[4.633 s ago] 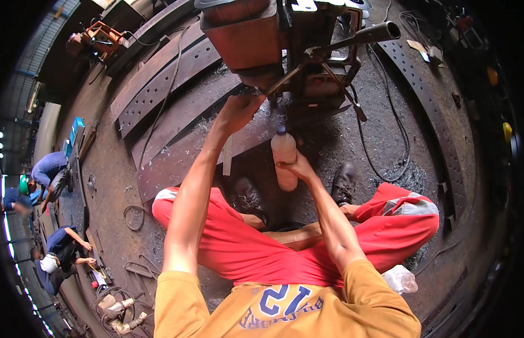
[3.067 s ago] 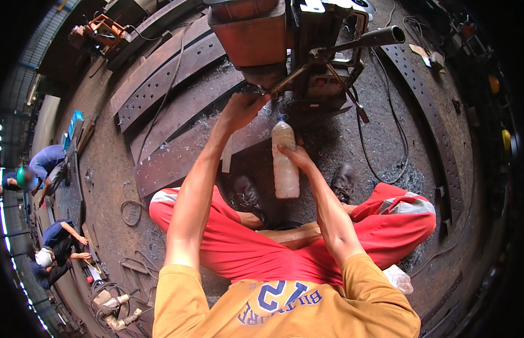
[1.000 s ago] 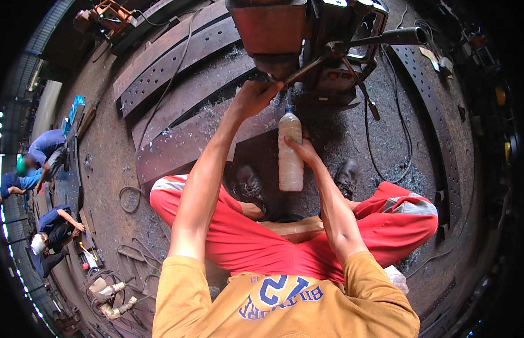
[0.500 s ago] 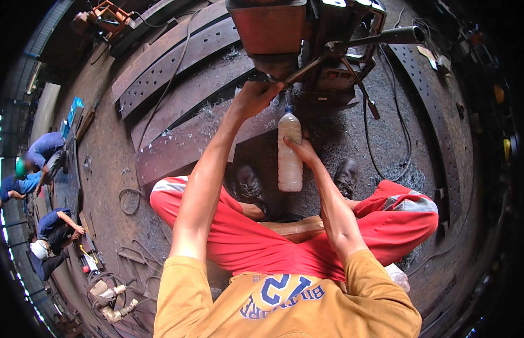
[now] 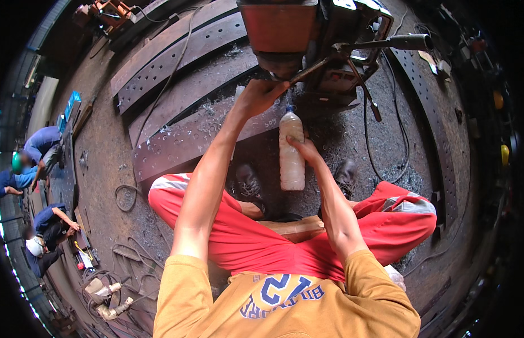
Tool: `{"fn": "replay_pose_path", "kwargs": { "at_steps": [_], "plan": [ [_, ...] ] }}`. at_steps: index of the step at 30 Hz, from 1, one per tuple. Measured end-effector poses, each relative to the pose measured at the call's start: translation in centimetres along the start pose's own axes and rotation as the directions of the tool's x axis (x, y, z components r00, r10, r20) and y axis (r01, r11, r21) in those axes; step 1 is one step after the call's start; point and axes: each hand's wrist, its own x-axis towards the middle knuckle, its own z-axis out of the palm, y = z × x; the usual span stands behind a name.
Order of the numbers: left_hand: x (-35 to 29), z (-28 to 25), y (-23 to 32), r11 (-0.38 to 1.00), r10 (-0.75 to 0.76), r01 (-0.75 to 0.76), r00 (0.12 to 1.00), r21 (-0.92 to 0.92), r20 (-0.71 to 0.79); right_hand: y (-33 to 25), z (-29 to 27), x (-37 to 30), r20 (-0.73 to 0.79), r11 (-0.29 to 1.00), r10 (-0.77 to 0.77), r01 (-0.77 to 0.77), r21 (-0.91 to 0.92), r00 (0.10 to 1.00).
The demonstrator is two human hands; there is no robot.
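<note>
My left hand (image 5: pixel 261 97) is closed around the end of a metal spoke handle (image 5: pixel 314 70) on a drilling machine (image 5: pixel 280 28) with a reddish-brown motor housing. In my right hand (image 5: pixel 304 149) is a clear plastic bottle (image 5: pixel 292 166) with a blue cap, filled with cloudy pale liquid. The bottle stands nearly upright in the picture, its cap just below the machine's drill end. My right thumb presses on its side. The drill tip is partly hidden behind my left hand and the handle.
Long steel plates (image 5: pixel 177 138) with holes and metal shavings lie under and left of the machine. A black cable (image 5: pixel 365 141) loops on the floor at right. I sit on a wooden block (image 5: pixel 293 230). Two people (image 5: pixel 45 143) work at far left, near a blue box (image 5: pixel 74 104).
The machine and its handle sit slightly farther right in the picture, and my left hand has shifted slightly up and right with the handle. My right hand keeps its hold on the bottle.
</note>
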Motion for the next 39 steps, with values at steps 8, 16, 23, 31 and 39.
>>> {"fn": "replay_pose_path", "kwargs": {
  "at_steps": [8, 16, 23, 31, 39],
  "plan": [
    [0.0, 0.4, -0.5, 0.997, 0.067, -0.068, 0.997, -0.028, -0.023, -0.3, -0.4, 0.2, -0.028, 0.999, 0.042, -0.043, -0.017, 0.999],
    [0.2, 0.4, -0.9, 0.999, 0.046, -0.046, 0.999, -0.018, -0.014, 0.1, -0.6, 0.9, -0.026, 1.0, -0.001, 0.001, 0.01, 1.0],
    [0.3, 0.4, -0.6, 0.997, 0.055, -0.054, 0.998, -0.06, 0.011, 0.8, -0.8, 1.3, -0.067, 0.998, 0.026, -0.022, 0.058, 0.997],
    [0.2, 0.1, -0.7, 0.999, -0.019, 0.021, 0.998, -0.031, 0.056, -0.5, -0.1, 0.0, -0.013, 0.995, 0.058, -0.056, 0.084, 0.998],
    [0.2, 0.5, -1.4, 0.996, 0.028, -0.027, 1.0, -0.09, 0.014, -1.4, 0.5, -0.9, -0.026, 0.998, 0.059, -0.058, 0.031, 0.998]
  ]
}}
